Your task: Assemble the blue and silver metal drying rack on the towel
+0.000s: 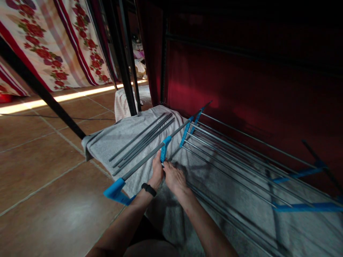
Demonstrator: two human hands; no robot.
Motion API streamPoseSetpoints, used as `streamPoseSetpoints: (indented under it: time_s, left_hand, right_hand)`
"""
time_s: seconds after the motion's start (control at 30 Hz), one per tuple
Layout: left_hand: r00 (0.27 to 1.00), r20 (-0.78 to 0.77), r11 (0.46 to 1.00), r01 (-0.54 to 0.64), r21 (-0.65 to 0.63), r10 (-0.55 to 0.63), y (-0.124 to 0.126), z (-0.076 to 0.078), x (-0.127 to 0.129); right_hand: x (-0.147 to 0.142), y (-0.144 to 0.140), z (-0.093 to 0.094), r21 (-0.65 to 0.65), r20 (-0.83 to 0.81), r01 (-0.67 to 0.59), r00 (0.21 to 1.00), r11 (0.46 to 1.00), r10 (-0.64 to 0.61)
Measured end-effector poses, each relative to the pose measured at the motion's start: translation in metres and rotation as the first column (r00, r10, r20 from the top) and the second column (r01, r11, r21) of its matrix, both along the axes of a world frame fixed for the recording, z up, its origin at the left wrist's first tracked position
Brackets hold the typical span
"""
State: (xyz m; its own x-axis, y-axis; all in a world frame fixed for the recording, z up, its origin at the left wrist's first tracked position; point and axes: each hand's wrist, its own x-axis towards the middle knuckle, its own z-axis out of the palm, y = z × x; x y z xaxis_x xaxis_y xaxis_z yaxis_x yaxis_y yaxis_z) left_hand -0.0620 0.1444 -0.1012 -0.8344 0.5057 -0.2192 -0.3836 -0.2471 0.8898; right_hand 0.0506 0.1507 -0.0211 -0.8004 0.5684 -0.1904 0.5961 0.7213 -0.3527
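Note:
A drying rack frame of grey metal tubes (143, 162) and blue plastic brackets lies across a grey blanket. My left hand (157, 173), with a black band on its wrist, is closed around the lower part of a blue bracket (165, 146). Right beside it, my right hand (174, 176) has its fingers pressed together at the same bracket, around the end of a thin metal rod (162, 164) that shows only in part. Farther along the tube, two more blue brackets (185, 132) carry several rods (227, 150) running to the right.
Several loose grey tubes (144, 142) lie on the blanket (100, 142) to the left. A blue corner piece (118, 191) caps the near tube end. Dark metal posts (122, 60) and a slanted bar (45, 92) stand at left. Dark red fabric (241, 89) hangs behind.

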Motion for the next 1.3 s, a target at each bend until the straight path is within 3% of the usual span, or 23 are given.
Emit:
streamPoseSetpoints:
  time_s: [0.23, 0.7, 0.97, 1.3]
  left_hand:
    - [0.999, -0.05, 0.999, -0.016, -0.048, 0.013, 0.0, 0.011, 0.006]
    - [0.992, -0.119, 0.995, 0.026, -0.093, -0.037, -0.007, 0.013, 0.012]
    - [0.998, -0.064, 0.997, 0.019, -0.08, -0.024, -0.009, 0.018, 0.015]
    - [0.992, -0.118, 0.998, 0.029, -0.052, -0.035, -0.012, 0.026, 0.02]
  right_hand:
    - [0.011, 0.006, -0.009, -0.001, 0.0, 0.0, 1.0, 1.0, 0.0]
    - [0.003, 0.009, -0.004, -0.007, -0.046, 0.038, 0.998, 0.999, -0.039]
    - [0.005, 0.011, -0.006, -0.028, -0.061, 0.028, 0.998, 0.999, -0.03]
    - [0.005, 0.01, -0.006, -0.014, -0.056, 0.012, 0.998, 1.0, -0.012]
